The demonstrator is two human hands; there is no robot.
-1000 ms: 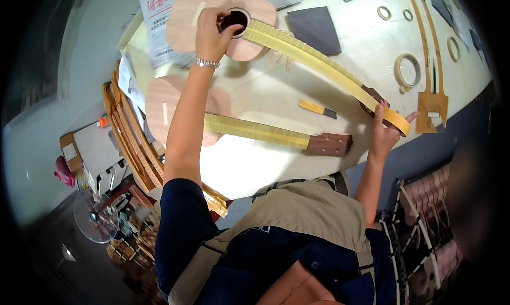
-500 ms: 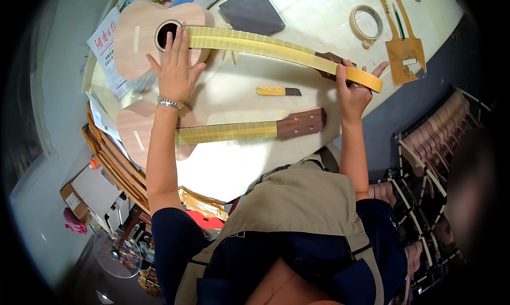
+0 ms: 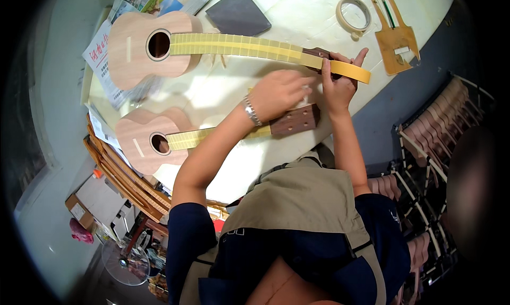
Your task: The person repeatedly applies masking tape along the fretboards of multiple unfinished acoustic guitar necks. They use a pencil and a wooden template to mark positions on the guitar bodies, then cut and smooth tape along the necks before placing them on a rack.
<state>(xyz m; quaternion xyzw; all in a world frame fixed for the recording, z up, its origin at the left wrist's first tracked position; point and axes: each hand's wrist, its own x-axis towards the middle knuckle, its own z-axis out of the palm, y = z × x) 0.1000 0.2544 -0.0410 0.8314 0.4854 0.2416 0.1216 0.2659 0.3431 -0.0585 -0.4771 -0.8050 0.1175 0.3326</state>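
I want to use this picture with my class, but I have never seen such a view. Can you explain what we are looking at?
A camera worn on a person's head looks down, bending straight edges. On the pale table lie two small unfinished guitars. The far guitar has yellow tape along its neck. The right hand holds the tape roll at that neck's end. The left hand rests between the necks, above the near guitar. Also there: a dark square sheet, a ring of tape and a wooden jig.
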